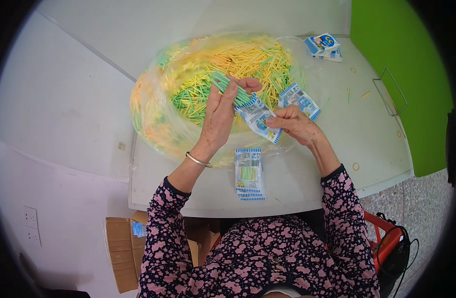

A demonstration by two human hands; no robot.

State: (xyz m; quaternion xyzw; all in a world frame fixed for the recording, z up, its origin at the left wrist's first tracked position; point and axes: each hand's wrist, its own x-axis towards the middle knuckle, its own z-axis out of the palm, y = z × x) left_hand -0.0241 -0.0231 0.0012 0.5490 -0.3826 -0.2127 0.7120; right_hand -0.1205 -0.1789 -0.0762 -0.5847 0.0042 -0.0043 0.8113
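Observation:
My left hand (pixel 220 107) is closed around a bundle of thin green sticks (pixel 228 85), their lower ends at the mouth of a small blue-and-white packet (pixel 259 119). How deep the sticks sit in it is hard to make out. My right hand (pixel 297 125) pinches that packet near its lower right side. Just behind the right hand, a second blue-and-white packet (pixel 303 101) shows, partly covered by the fingers. Beyond both hands lies a large clear plastic bag (pixel 163 107), open and full of loose yellow, green and orange sticks (pixel 258 58).
A small stack of filled packets (pixel 249 171) lies near the table's front edge. More packets (pixel 325 45) lie at the back right. Rubber bands (pixel 356 166) and stray sticks (pixel 366 94) dot the white table (pixel 302 181). A cardboard box (pixel 121 253) stands below left; a green panel (pixel 406 74) rises at right.

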